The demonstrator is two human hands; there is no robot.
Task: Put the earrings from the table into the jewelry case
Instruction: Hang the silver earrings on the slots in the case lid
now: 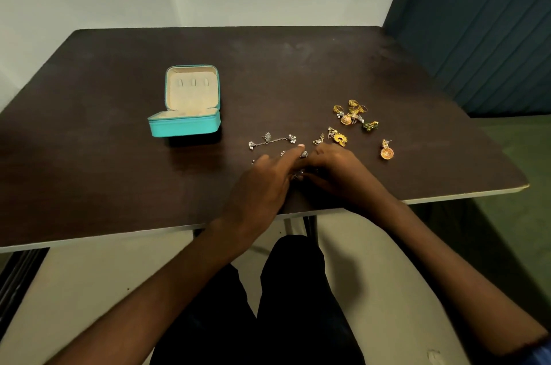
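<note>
Dark brown counter (119, 171), pale edge along the near side. Teal jewelry case (185, 123) left of centre, lid propped upright, cream lining showing, three small slots in the lid panel; nothing visible inside the tray from this angle.

Earrings loose on the counter, right of the case and well apart from it. Silver chain earring (272, 140) with bead clusters at both ends, lying stretched out just beyond the hands. Small triangular earring (319, 140) beside it. Gold sunburst earring (340, 138) to its right. Cluster of gold earrings (351, 114) farther back, a green piece (369, 125) at its right edge. Single gold dome earring (387, 151) alone at far right.

Left hand (262, 183) low over the counter, index finger extended forward, tip near the silver chain earring, other fingers loosely bent. Right hand (337, 171) just beside it, fingers curled inward toward the left hand. Small silver pieces (299, 174) glimpsed between the two hands, mostly hidden; cannot tell whether either hand pinches them or merely touches.

Dark trousers below the counter edge; blue padded seat back at upper right.
</note>
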